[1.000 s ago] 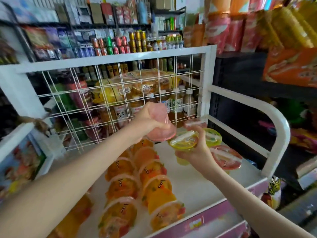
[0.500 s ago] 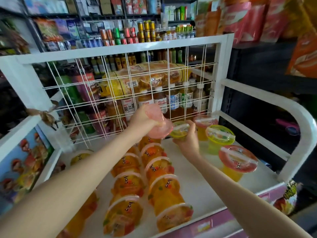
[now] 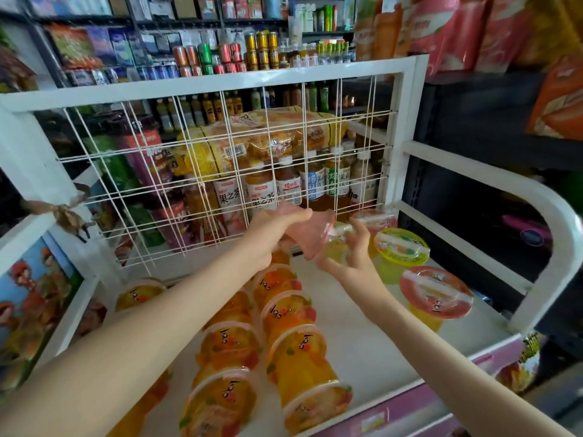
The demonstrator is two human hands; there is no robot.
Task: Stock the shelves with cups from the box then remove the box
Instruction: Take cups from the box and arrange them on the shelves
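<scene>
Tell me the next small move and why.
Probably turn the pink cup upright and set it on the bare white shelf: the left hand grips it tilted above the shelf, and the right hand is open beside it.

Nearer than the right hand [image 3: 355, 263] the shelf [image 3: 362, 339] lies bare; lying cups [image 3: 293, 313] crowd its left, upright cups [image 3: 435, 294] its right, wire grid panel [image 3: 220, 86] beyond.

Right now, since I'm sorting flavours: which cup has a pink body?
The pink cup gripped in the left hand, tilted above the back of the shelf. The other cups all have orange or yellow bodies.
</scene>
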